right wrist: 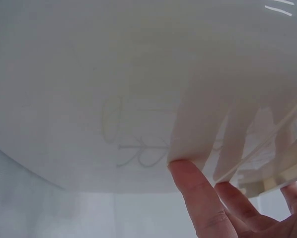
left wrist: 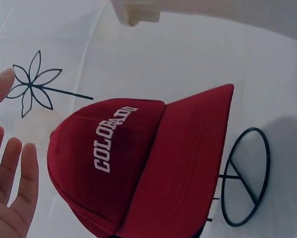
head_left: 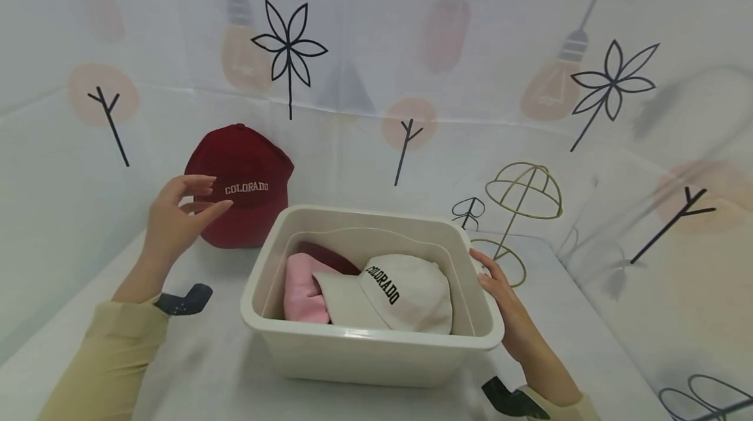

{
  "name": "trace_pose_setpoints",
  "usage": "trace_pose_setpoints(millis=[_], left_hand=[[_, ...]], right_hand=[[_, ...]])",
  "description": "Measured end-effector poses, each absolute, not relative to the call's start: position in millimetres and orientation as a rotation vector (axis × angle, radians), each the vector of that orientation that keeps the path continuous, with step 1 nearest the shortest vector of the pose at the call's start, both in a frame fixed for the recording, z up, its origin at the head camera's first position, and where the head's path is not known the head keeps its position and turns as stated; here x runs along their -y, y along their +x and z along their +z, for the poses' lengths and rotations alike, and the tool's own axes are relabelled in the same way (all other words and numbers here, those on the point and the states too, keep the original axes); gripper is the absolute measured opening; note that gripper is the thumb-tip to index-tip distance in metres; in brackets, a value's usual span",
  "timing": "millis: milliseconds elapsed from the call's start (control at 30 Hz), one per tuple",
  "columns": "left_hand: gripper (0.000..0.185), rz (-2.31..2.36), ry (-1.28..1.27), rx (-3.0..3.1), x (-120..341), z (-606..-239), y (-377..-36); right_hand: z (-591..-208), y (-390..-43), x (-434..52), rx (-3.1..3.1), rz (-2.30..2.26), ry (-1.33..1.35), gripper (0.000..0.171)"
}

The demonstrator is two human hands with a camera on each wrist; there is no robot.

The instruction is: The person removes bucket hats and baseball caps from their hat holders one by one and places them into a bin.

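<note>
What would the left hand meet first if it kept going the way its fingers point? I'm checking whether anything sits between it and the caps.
Probably the red cap on its stand: the left hand opens toward it, nothing between.

Light soft, even, bright throughout; white backdrop diffuses it. Head view bends lines toward the edges, wide-lens distortion. Faint shadows lie under the white bin [head_left: 370, 349] and beside the red cap [head_left: 241, 185]. Right wrist view washed out, milky, bin wall too close for focus. Left wrist view sharp; fingers [left wrist: 12, 168] slightly soft.
</note>
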State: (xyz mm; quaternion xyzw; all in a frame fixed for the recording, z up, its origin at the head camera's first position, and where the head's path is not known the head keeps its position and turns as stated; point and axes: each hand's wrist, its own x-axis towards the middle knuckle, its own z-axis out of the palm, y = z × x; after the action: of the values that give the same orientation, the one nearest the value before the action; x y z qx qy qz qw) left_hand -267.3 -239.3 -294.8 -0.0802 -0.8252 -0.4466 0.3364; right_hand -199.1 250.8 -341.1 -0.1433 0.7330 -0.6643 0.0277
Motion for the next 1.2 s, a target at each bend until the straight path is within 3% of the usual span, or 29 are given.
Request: trace_pose_setpoints(millis=[1200], left_hand=[[0.06,-1.139,0.003,2.171,261,-297,-311]], right_hand=[[-344,-200,-252,-2.234,-2.071,-0.455,0.045]])
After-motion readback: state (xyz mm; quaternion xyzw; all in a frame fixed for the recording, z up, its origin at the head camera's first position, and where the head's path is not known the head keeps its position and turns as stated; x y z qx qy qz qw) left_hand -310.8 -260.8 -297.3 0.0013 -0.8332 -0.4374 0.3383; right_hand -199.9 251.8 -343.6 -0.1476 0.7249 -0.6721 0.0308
